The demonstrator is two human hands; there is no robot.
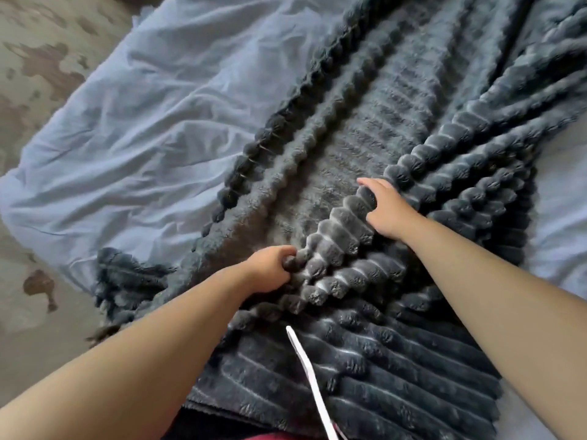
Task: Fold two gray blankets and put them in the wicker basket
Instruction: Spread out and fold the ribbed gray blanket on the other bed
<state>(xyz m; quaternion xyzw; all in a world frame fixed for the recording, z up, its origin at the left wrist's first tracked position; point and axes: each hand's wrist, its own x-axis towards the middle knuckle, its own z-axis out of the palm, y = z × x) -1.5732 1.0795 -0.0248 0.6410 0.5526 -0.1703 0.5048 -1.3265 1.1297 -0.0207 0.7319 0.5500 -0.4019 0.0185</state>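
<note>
Pretty early on, I'd say. One gray blanket point(365, 138) lies lengthwise on the bed point(143, 106), only partly folded over. The left hand point(270, 268) and right hand point(389, 211) both have fingers curled around its ribbed edge. No basket in sight, and I can't pick out a second blanket for sure.

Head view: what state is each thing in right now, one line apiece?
gray blanket: spread on the bed, one ribbed edge turned over.
left hand: grips that ribbed edge.
right hand: grips the same edge farther along.
bed sheet: wrinkled, partly covered by the blanket.
</note>
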